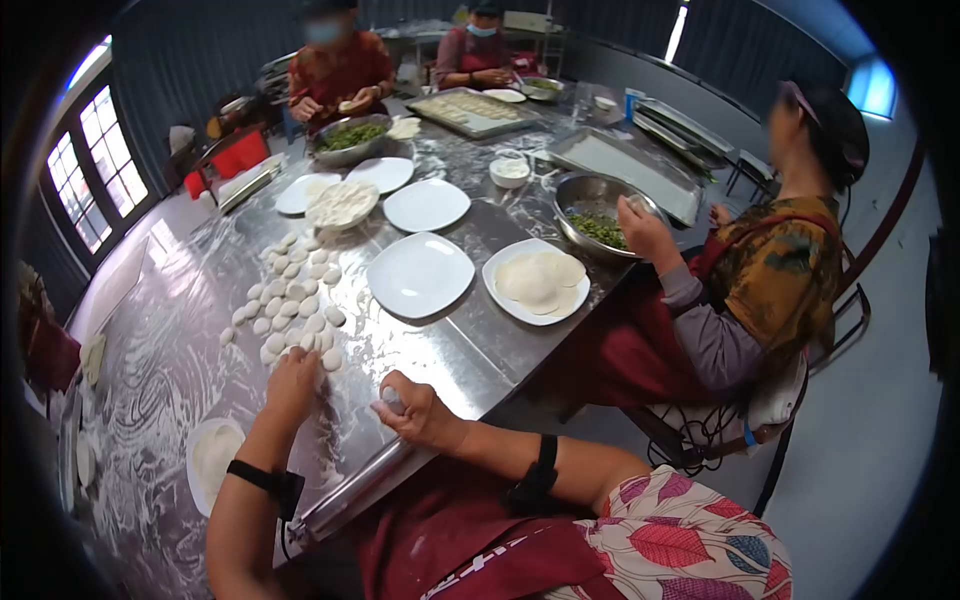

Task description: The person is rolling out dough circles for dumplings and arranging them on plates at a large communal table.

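Dough pieces beside left fingers, grip unclear, right fingers clenched round pale object

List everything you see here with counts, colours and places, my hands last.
Table: one, silver, centre
Plates: at least six, white, across table
Dough pieces: many, off-white, left of centre
Wrappers: pile, off-white, on right-hand plate
Flour bowls: two, white, mid-table
Greens bowls: three, silver, far side and right
Trays: several, silver, far right
Co-workers: three, red-toned clothing, far side and right
Window panels: two, dark-framed, left
Curtains: several, dark, background
Wrist straps: two, black, foreground
Left hand: one, bare, at dough pieces
Right hand: one, bare, near edge, holding pale object
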The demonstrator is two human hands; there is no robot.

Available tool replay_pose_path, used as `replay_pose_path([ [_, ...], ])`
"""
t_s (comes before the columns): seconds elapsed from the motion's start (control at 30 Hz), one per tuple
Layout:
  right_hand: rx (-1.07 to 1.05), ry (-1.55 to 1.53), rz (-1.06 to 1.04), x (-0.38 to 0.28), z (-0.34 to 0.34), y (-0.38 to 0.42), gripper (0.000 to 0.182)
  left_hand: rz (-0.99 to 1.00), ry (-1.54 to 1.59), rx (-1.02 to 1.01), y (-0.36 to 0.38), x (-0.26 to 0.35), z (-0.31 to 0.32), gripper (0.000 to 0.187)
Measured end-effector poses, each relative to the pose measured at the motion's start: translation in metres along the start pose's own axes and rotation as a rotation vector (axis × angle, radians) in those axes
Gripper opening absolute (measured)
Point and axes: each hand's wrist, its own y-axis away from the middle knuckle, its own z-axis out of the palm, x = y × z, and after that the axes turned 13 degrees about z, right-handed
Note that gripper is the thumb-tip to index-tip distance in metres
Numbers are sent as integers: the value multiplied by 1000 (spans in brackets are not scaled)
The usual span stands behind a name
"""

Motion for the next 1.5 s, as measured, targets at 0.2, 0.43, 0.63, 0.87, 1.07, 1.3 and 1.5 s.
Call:
replay_pose_path([
  [0.2,24,19,-42,10,-9,-1,28,67,-56,-13,-13,-10,15,40],
  [0.43,24,138,-186,19,-5,-6,13,128,-295,85,-5,-36,25,33],
  [0.63,9,-61,-21,-1,22,-20,16,-251,627,317,38,6,5,25],
  [0.87,-42,-80,58,3,-2,-5,15,-567,1525,141,71,67,6,32],
  [1.07,-81,-123,73,-2,-2,-7,16,-577,1489,190,77,63,16,22],
  [1.3,-50,-87,56,-5,-3,-7,17,-718,1306,426,77,57,-6,21],
  [1.5,-62,-97,69,-5,-4,-7,17,-825,614,794,94,-64,-45,74],
])
